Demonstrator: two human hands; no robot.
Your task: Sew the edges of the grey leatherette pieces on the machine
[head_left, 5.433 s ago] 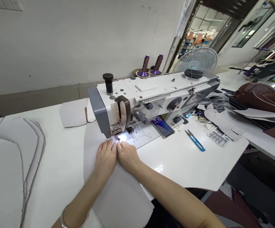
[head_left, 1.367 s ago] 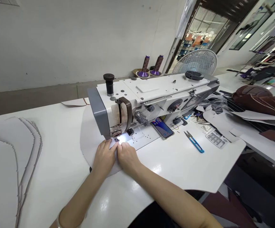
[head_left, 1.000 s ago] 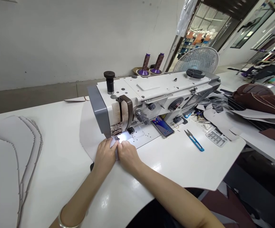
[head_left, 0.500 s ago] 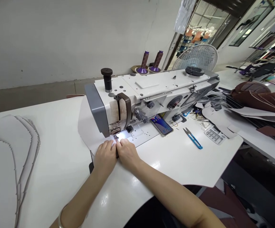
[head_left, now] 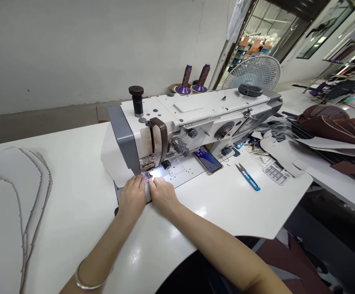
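Note:
A white sewing machine (head_left: 165, 118) with a grey end cover stands before me, its needle area (head_left: 148, 174) lit by a small lamp. A pale, thin panel (head_left: 111, 165) lies under the machine head and sticks out to its left. My left hand (head_left: 132, 196) is closed at the panel's near edge, fingertips pressed down just in front of the presser foot. Beside it, my right hand (head_left: 163, 196) is closed too, thumb and fingers pinching at the same edge. The bit of panel under the fingers is mostly hidden.
Stacked pale panels (head_left: 5, 192) lie at the left. On the right are a phone (head_left: 208, 159), blue thread snips (head_left: 248, 177) and a clear tray (head_left: 275, 173). Two brown thread cones (head_left: 187, 77) and a fan (head_left: 253, 73) stand behind. Brown pieces (head_left: 327, 118) pile up far right.
My left hand has shifted slightly left, so a small gap shows between the hands. Less of the brown sliver behind the machine head shows. The view has moved a little.

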